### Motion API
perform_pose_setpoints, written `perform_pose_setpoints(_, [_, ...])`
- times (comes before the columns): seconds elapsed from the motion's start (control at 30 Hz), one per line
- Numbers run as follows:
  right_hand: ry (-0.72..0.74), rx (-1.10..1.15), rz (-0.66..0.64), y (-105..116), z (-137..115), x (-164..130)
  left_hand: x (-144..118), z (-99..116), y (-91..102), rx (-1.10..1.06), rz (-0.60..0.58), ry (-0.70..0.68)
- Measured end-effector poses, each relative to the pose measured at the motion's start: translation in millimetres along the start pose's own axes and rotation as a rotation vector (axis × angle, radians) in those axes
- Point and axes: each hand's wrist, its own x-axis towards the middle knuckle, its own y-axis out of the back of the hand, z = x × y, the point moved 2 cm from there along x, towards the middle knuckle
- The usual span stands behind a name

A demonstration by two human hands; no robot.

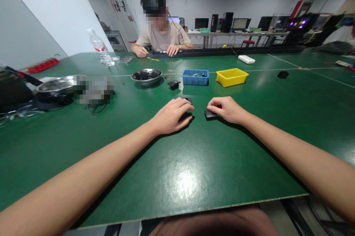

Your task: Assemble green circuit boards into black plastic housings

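My left hand point(171, 115) lies on the green table point(177, 177), its fingers curled over a small black part point(189, 100) that is mostly hidden beneath them. My right hand point(226, 109) rests a little to the right, fingers closed on another small black flat part point(210, 113) lying on the table. The two hands are a short gap apart. Beyond them lies a third black part point(173, 84).
A steel bowl point(146, 76), a blue bin point(195, 77) and a yellow bin point(232, 77) stand in a row behind my hands. A person sits across the table. At the left are a second steel bowl point(55, 85), a water bottle point(100, 48) and a dark bag point(13, 88).
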Motion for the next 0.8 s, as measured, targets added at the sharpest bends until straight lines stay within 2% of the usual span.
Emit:
perform_pose_setpoints(0.27, [0.066, 0.218, -0.076, -16.5, -26.0, -8.2, 0.1, 11.5, -2.8, -0.082, -0.073, -0.022])
perform_pose_setpoints(0.4, [0.062, 0.366, -0.061, -25.2, -36.6, -12.4, 0.2, 11.4, -4.5, -0.119, -0.095, 0.004])
perform_pose_setpoints(0.5, [0.070, 0.396, -0.052, -27.6, -39.2, -13.5, -0.1, 10.9, -4.6, -0.119, -0.103, 0.003])
perform_pose_setpoints(0.8, [0.076, 0.332, 0.149, -30.2, -43.4, -13.2, -0.3, 12.4, -5.5, -0.071, -0.114, -0.031])
